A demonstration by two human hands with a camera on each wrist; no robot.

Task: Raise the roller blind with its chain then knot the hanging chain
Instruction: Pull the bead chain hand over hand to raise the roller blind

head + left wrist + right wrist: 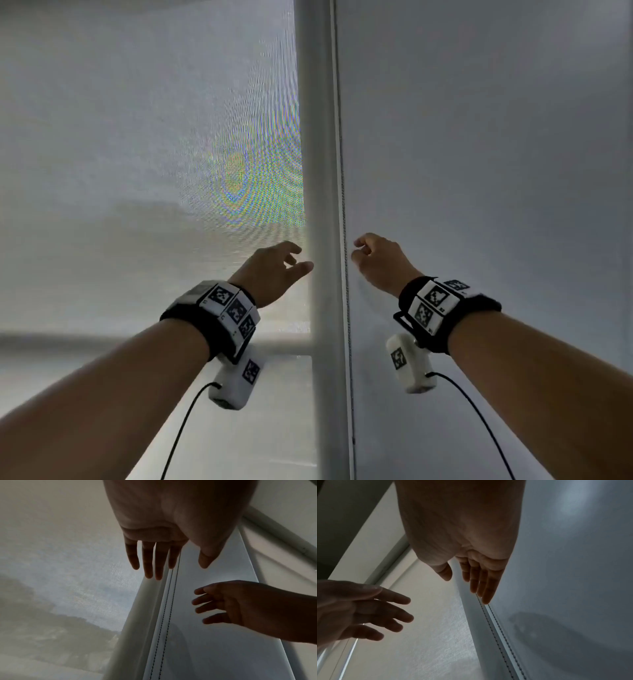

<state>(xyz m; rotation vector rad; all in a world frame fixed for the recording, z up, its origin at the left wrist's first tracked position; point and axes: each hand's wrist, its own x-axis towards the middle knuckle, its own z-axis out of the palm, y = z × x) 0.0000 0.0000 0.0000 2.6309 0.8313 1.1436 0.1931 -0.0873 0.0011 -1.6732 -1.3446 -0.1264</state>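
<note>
The fingers (149, 563) of the left hand (270, 274) are straight and spread, and they grasp nothing; they reach up beside the white window post (317, 171). The fingers (481, 582) of the right hand (380, 262) look stretched and released in both wrist views. In the head view they seem a little curled just beside the chain (344, 212), so I cannot say for sure that they do not touch it, but no pinch is visible.

The chain hangs as two thin beaded lines along the right edge of the post, between the two hands, close to the grey wall (496, 154) on the right. The roller blind (154, 137) covers the window on the left, and it reaches down below the level of the hands, so it appears not raised yet.

I judge that the first step is only beginning: the hands approach the chain. The next move calls for a pinch on one of the two lines, and it must be the line that lifts the blind. The lines lie very near each other, so a careless grasp could take both together.
</note>
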